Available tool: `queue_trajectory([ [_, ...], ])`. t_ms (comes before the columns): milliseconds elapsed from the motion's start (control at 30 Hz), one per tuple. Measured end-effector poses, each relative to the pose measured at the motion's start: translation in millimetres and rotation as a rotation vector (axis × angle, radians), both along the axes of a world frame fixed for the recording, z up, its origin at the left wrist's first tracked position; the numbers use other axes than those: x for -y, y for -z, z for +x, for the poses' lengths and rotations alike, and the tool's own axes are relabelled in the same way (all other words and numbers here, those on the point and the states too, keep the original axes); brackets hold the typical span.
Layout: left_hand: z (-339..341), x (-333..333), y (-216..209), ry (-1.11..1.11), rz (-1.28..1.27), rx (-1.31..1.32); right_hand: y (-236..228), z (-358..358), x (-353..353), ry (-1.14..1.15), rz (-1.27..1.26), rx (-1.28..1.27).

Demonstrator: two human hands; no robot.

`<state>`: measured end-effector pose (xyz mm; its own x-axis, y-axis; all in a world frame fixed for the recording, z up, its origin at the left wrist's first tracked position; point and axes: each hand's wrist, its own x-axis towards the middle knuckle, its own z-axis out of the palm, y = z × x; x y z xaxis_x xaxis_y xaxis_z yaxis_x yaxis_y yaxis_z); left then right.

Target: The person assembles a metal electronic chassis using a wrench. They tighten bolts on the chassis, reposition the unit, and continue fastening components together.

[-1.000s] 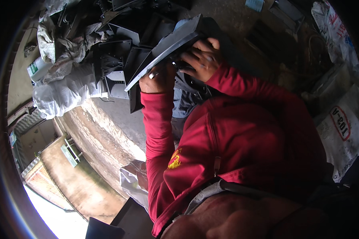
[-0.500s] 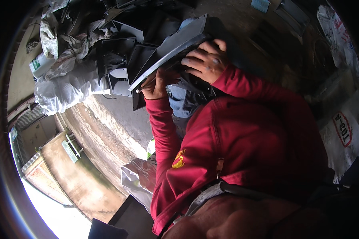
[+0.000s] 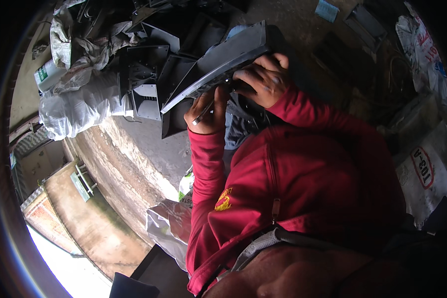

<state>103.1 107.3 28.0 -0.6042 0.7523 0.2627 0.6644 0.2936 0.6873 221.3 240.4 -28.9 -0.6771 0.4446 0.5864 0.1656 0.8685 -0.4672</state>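
A dark grey metal casing (image 3: 223, 52), long and shallow, lies tilted in front of me, its pale lower edge slanting up to the right. My left hand (image 3: 208, 111) is closed around a thin, shiny metal rod-like tool (image 3: 201, 117) and sits just below that edge. What the tool's far end touches is hidden by my fingers. Bent fingers of my right hand (image 3: 265, 79) grip the casing near its right end. A small bright spot shows between the two hands; I cannot make out what it is.
Several dark metal housings (image 3: 146, 62) are piled beyond my left hand. Left of them lie white plastic sacks (image 3: 77, 109) and a white container with a green label (image 3: 48, 74). Another metal housing (image 3: 365, 25) sits far right, near a printed white sack (image 3: 424, 169). A bag (image 3: 169, 226) rests beside my left arm.
My left hand has come off the casing's left end and shifted right and slightly down, the tool now showing across it. My right hand has moved slightly down, its fingers more curled.
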Motion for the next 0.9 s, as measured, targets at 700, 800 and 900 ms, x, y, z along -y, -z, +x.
queue_trajectory([
  [700, 11.7, 18.1, 5.3, -0.087, 0.234, 0.368, -10.2, 0.1, -1.4, -0.011, -0.023, -0.006],
  [800, 13.5, 4.6, -0.9, -0.035, 0.058, -0.129, -11.7, 0.8, -1.8, -0.015, -0.006, 0.004],
  [900, 15.8, -3.5, -9.2, 0.058, -0.014, -0.294, -4.8, 0.1, 0.9, -0.029, -0.039, -0.018],
])
